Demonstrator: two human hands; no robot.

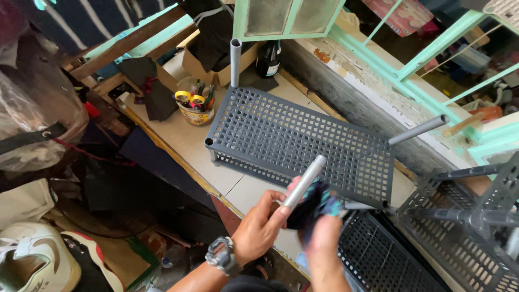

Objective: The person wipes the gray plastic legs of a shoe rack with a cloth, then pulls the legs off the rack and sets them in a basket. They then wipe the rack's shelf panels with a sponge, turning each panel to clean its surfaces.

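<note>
Grey tube (304, 182) slants up-right from left hand (263, 227), fingers gripping its lower end; right hand (319, 216) clutches dark cloth (316, 204) against it

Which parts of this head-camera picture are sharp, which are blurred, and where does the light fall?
Head view: the grey grid shelf on the table is sharp and evenly daylit; the right hand and its dark cloth are smeared by motion; the left hand, holding the grey tube, is clearer; the floor at lower left lies in shadow; straight edges bow near the frame's borders.
</note>
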